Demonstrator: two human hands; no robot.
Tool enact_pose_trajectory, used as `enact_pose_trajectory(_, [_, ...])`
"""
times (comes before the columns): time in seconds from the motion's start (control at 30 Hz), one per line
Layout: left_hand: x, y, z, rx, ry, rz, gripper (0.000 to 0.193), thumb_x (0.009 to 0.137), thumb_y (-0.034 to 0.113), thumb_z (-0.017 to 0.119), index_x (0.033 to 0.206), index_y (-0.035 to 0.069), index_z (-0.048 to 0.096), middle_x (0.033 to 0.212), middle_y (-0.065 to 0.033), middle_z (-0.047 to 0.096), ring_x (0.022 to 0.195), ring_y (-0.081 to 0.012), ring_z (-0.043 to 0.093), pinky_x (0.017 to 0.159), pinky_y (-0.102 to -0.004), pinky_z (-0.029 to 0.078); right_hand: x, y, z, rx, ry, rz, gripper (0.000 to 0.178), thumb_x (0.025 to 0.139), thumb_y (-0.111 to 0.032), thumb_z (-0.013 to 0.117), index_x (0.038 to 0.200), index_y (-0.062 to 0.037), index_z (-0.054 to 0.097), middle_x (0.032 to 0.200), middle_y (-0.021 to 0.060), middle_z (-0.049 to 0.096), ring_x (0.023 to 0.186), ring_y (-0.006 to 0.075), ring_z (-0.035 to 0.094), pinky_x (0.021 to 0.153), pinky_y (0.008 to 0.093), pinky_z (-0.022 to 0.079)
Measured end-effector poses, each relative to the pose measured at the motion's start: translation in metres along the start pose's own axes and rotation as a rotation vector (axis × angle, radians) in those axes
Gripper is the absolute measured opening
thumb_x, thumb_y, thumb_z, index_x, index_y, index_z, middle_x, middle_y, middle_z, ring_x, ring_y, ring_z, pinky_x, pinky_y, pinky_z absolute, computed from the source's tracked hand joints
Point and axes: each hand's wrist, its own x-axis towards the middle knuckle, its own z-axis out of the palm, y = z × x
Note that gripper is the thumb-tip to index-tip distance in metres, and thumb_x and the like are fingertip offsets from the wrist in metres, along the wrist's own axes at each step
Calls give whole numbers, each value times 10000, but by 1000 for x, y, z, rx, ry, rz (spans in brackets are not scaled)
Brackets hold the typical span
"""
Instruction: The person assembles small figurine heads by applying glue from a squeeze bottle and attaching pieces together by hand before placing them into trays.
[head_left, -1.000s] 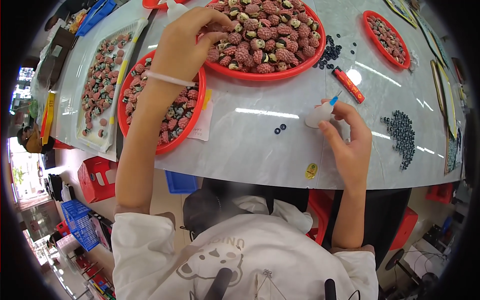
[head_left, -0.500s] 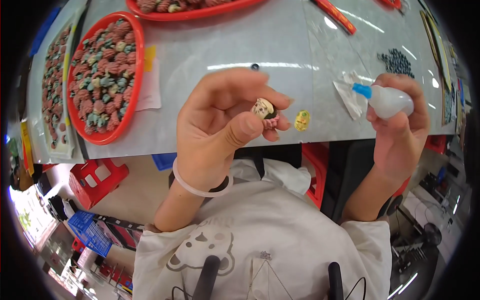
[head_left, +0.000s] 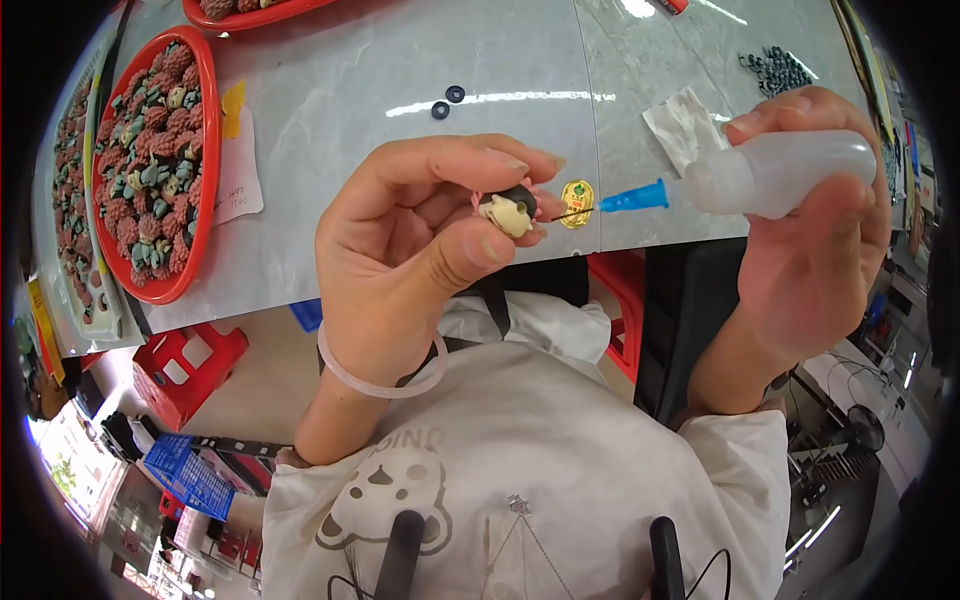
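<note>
My left hand (head_left: 420, 250) is raised close to the camera and pinches a small cream, black and pink figurine (head_left: 508, 210) between thumb and fingers. A clear ring band sits on that wrist. My right hand (head_left: 810, 250) grips a translucent squeeze bottle (head_left: 785, 172) held sideways. Its blue needle tip (head_left: 632, 198) points left, and the thin needle almost touches the figurine. Both hands hover over the near edge of a grey marble table (head_left: 400, 110).
A red tray (head_left: 202, 150) full of small red and teal pieces lies at the left, another red tray (head_left: 250, 12) at the top. Two black rings (head_left: 447, 101), a white tissue (head_left: 682, 122), a gold sticker (head_left: 576, 190) and a pile of dark beads (head_left: 775, 70) lie on the table. Red stools stand below.
My left hand left the big tray with one figurine and came up close. My right hand lifted the bottle, turned it sideways and brought its needle to the figurine.
</note>
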Motion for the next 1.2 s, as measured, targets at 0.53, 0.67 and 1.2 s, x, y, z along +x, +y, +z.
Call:
enact_pose_trajectory(0.53, [-1, -1, -1, 78, -41, 29, 384, 689, 214, 672, 947, -6, 493, 922, -153, 521, 764, -200, 549, 620, -225, 453, -1, 0, -5, -423, -151, -593, 439, 709, -309, 567, 916, 71, 494, 711, 178, 582, 587, 162, 450, 507, 248, 340])
enact_pose_trajectory(0.67, [0, 0, 0, 40, -18, -5, 380, 687, 215, 674, 946, 5, 492, 922, -146, 521, 766, -203, 553, 616, -224, 452, -13, -6, 5, -351, 88, -197, 440, 753, -309, 548, 960, 72, 470, 836, 201, 541, 585, 165, 475, 520, 249, 378])
enact_pose_trajectory(1.2, [-2, 5, 4, 44, 38, -43, 283, 717, 136, 647, 899, -21, 498, 887, -156, 539, 744, -209, 575, 630, -259, 490, 28, 57, -13, -549, 151, -88, 255, 629, 24, 600, 870, -34, 538, 792, 66, 562, 722, 178, 535, 653, 257, 423])
